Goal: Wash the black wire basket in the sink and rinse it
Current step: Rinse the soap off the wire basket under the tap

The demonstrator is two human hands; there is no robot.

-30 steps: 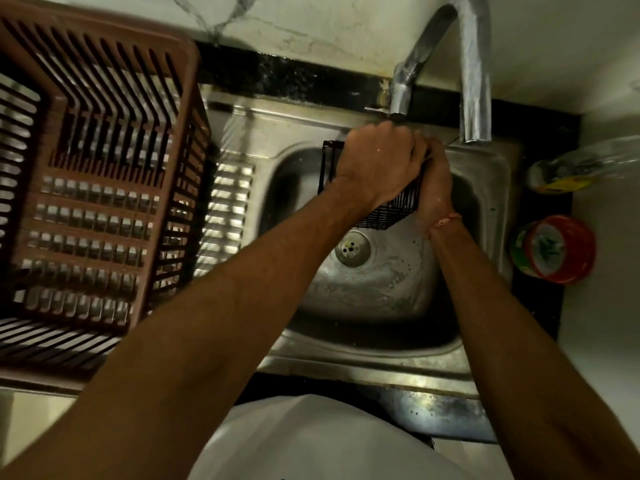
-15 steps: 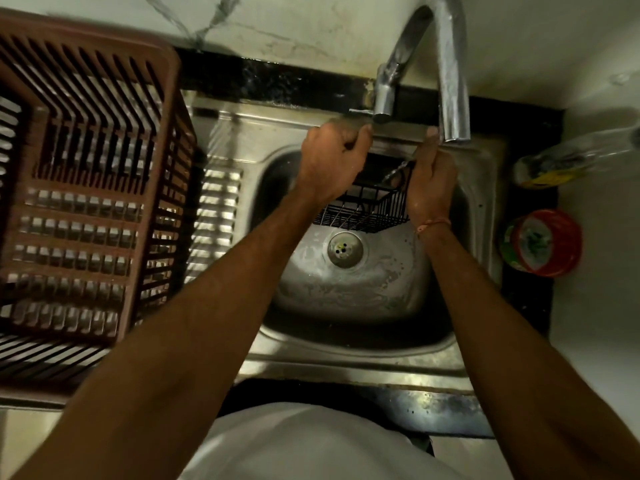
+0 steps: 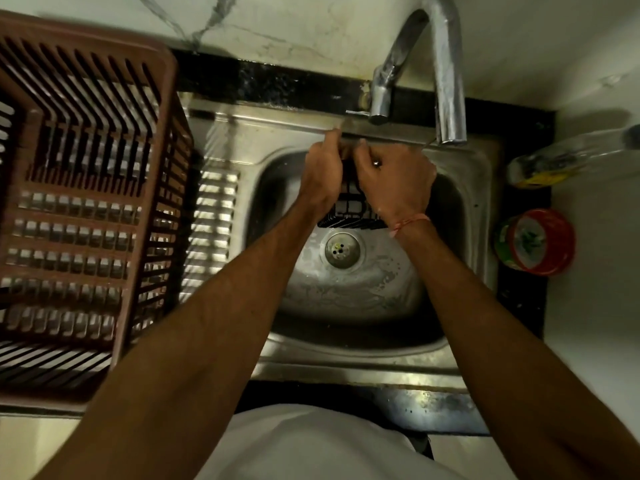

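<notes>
I hold the black wire basket [image 3: 349, 206] up over the sink [image 3: 460, 216], just above the drain [image 3: 342, 250] and near the tap [image 3: 446, 74]. My left hand [image 3: 322, 176] and right hand [image 3: 398, 181] both curl their fingers around its upper edge, close together, hiding most of it. A brown plastic crate [image 3: 86, 202] stands left of the basin.

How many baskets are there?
2. The black wire basket is held by both hands over the sink. The big brown plastic basket sits left of the sink.
</notes>
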